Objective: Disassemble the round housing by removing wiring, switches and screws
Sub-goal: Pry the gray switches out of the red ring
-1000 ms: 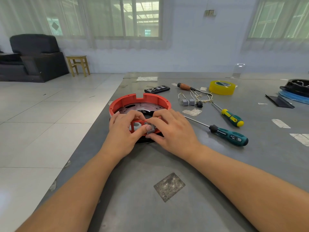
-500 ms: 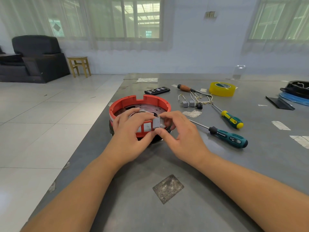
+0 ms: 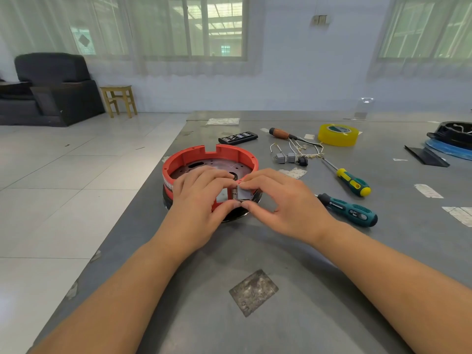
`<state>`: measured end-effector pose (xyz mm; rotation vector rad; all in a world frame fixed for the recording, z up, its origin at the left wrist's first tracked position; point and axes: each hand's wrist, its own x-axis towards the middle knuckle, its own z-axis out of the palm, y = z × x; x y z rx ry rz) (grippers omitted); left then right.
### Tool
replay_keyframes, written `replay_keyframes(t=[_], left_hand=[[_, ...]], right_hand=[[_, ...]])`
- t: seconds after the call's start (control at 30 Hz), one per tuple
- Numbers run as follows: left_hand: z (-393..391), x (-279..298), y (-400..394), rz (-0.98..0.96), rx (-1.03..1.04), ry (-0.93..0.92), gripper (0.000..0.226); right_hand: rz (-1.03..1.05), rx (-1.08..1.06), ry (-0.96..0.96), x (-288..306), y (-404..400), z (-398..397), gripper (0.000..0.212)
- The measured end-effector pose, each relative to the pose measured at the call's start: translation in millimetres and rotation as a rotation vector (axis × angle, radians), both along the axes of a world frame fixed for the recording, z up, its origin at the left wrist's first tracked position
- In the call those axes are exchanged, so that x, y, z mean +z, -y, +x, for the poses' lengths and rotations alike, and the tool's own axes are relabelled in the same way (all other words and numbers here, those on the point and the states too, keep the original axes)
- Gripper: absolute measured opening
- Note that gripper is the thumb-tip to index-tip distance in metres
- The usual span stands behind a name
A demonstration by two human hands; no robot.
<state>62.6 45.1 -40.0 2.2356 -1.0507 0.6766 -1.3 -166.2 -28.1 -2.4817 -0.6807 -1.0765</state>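
A round red housing (image 3: 194, 154) with a perforated metal plate inside sits near the table's left edge. My left hand (image 3: 201, 200) grips its near wall, fingers over the rim and thumb below. My right hand (image 3: 283, 200) pinches a small grey switch (image 3: 244, 193) at the near wall, forefinger on top and thumb underneath. Whether the switch is free of the wall I cannot tell. Two removed grey switches with wires (image 3: 287, 157) lie on the table to the right.
Two green-handled screwdrivers (image 3: 350, 209) (image 3: 353, 183) lie right of my hands, a wooden-handled one (image 3: 281, 134) further back. A black bit case (image 3: 238, 137), yellow tape roll (image 3: 337, 135) and a black and blue object (image 3: 452, 141) stand at the back. The table edge (image 3: 143, 198) runs left.
My right hand has drawn the grey switch outward from the housing's near wall. My left hand has shifted its hold along the rim.
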Motion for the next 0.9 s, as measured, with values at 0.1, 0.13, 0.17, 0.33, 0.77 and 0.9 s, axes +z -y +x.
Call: replay_keyframes(t=[0.1,0.13,0.17,0.33,0.77,0.9], left_hand=[[-1.6,-0.6,8.1,0.009,0.089,0.01,0.04],[-1.6,-1.2,10.7,0.016,0.127,0.002,0.042],[-1.0,-2.0,13.5,0.027,0.161,-0.006,0.042],[4.9,-7.1,21.0,0.056,0.256,-0.034,0.037],[19.0,-15.9,18.7,0.049,0.272,-0.046,0.041],[20.3,-16.5,17.4,0.051,0.271,-0.062,0.041]], right_hand=[[0.011,-0.064,-0.052,7.2,10.1,2.6,0.025],[0.03,-0.112,-0.067,9.8,16.0,4.6,0.025],[0.064,-0.172,-0.077,12.1,22.9,7.7,0.024],[0.388,-0.442,-0.288,21.6,59.5,47.4,0.019],[-0.035,-0.674,-0.689,20.9,103.3,181.0,0.028],[-0.073,-0.725,-0.701,14.1,106.8,187.1,0.023]])
